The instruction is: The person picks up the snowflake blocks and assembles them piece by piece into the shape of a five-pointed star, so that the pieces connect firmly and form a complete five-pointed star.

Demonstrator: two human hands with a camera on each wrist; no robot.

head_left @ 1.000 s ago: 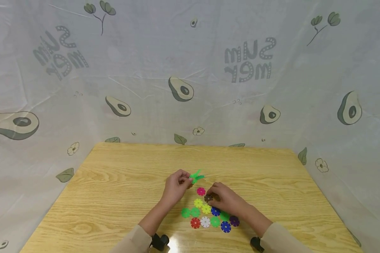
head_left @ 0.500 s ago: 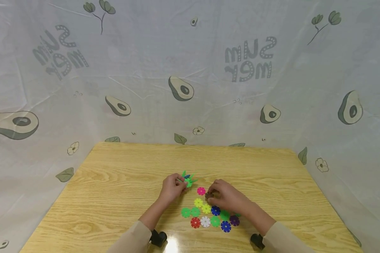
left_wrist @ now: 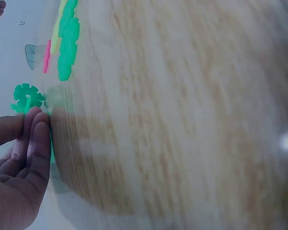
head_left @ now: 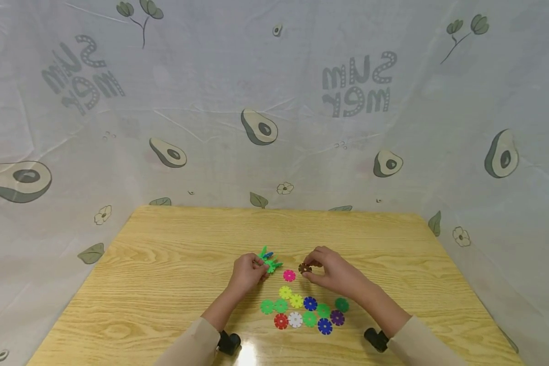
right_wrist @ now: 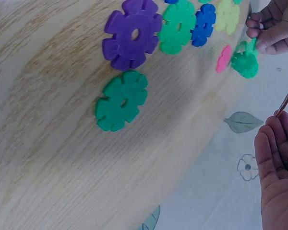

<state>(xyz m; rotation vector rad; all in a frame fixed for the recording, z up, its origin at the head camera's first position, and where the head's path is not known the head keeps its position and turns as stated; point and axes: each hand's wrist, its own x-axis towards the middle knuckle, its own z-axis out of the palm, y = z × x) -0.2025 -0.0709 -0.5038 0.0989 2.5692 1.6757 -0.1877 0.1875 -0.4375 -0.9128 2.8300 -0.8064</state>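
In the head view my left hand (head_left: 247, 274) pinches a cluster of joined notched discs (head_left: 270, 266), mostly green with a blue one among them. The left wrist view shows a green disc (left_wrist: 28, 96) of that cluster beyond the fingertips. My right hand (head_left: 334, 270) holds a brown notched disc (head_left: 305, 269) by its edge between thumb and fingers, raised off the table; the right wrist view sees this brown disc (right_wrist: 284, 103) edge-on. Between the two hands lies a pink disc (head_left: 289, 275).
Several loose discs lie flat nearer the body, among them a yellow disc (head_left: 285, 292), a red disc (head_left: 281, 321), a white disc (head_left: 295, 319), a purple disc (head_left: 337, 317) and a dark green disc (head_left: 341, 305). A printed curtain (head_left: 210, 168) surrounds the wooden table (head_left: 164, 284).
My right hand has lifted the brown disc from among the loose ones and moved it away from the body. My left hand has drawn left and turned the cluster, showing its blue disc.
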